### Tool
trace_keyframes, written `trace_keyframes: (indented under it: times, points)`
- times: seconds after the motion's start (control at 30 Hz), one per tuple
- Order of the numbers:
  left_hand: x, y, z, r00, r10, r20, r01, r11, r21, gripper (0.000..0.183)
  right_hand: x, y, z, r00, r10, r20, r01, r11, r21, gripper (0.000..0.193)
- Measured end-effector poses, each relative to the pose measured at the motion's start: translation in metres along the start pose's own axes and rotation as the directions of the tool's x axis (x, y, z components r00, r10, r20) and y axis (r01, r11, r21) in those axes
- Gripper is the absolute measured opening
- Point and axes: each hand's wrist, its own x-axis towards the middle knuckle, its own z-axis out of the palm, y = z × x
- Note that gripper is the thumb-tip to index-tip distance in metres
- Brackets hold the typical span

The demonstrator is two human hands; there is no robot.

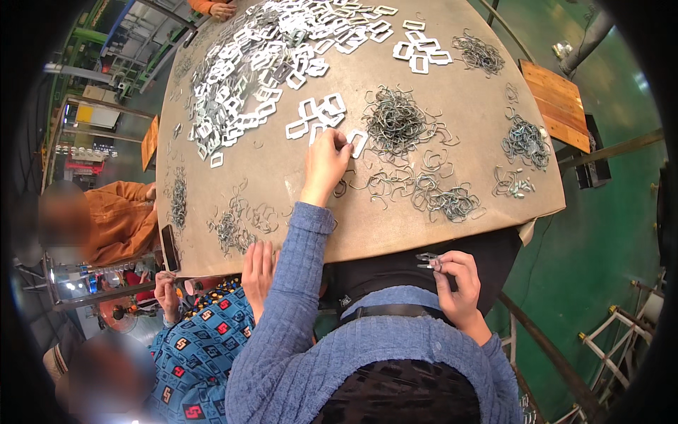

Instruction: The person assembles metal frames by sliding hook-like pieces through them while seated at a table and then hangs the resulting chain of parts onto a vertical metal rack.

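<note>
Workshop with a smooth green floor [565,226]; orange-brown wooden board [554,106] standing just beyond the bench's right side. Bench [466,116]: broad, tan-topped, rounded at the corners.

On the bench:
- One large heap of white rectangular frames with open centres [261,71], spread across the far left.
- One small group of the same frames [427,46], far right.
- One further cluster of them [318,113], just beyond the left hand.
- One dense pile of grey, curved metal wire hooks [394,120], right of that cluster; looser hooks [452,201] on its near side; further piles along both sides.

Left hand [330,159], blue-sleeved: over the bench, thumb and fingers drawn together at the left edge of a single white frame [364,144]; whether they grip it cannot be told.

Right hand [458,286]: below the bench's near edge, pinching small silvery metal pieces [428,261] between thumb and fingers; exact shape unclear.

Left side: co-worker in a blue patterned garment [201,339], one hand [259,275] at the bench edge; second co-worker in orange clothing [123,219].
</note>
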Motion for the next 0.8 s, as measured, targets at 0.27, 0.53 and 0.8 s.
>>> trace_keyframes:
  times: [0.27,0.53,0.8]
  points:
    - [-0.001,-0.004,-0.002,0.995,0.073,-0.067,-0.055,0.968,0.245,0.024,-0.006,-0.003,-0.003,0.999,-0.021,-0.044,0.021,1.000,-0.006,0.021]
    - [-0.025,0.021,-0.017,0.986,-0.030,0.166,0.110,0.859,-0.501,0.013,-0.004,0.002,-0.008,0.997,-0.035,-0.064,0.036,0.999,0.021,0.023]
    - [-0.114,0.117,-0.005,0.665,0.231,0.710,0.601,0.398,-0.693,0.019,-0.006,0.006,-0.007,0.992,-0.012,-0.122,0.009,1.000,-0.030,0.019]
